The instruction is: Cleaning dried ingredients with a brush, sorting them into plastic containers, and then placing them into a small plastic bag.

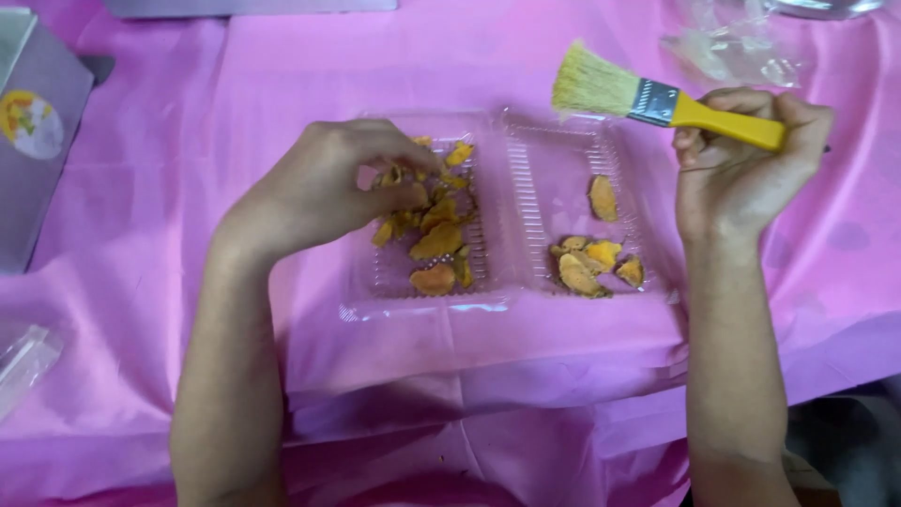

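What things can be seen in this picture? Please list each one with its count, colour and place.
Clear plastic hinged container: one, transparent, open at the centre of the table.
Dried orange-yellow slices: several, in both halves of the container.
Paintbrush with yellow handle and pale bristles: one, upper right, above the container.
Pink plastic table cover: one, spread over the whole table.
Grey box: one, far left.
Crumpled clear plastic wrap: one, top right.
Left hand: touching slices in the left half.
Right hand: gripping the brush handle.
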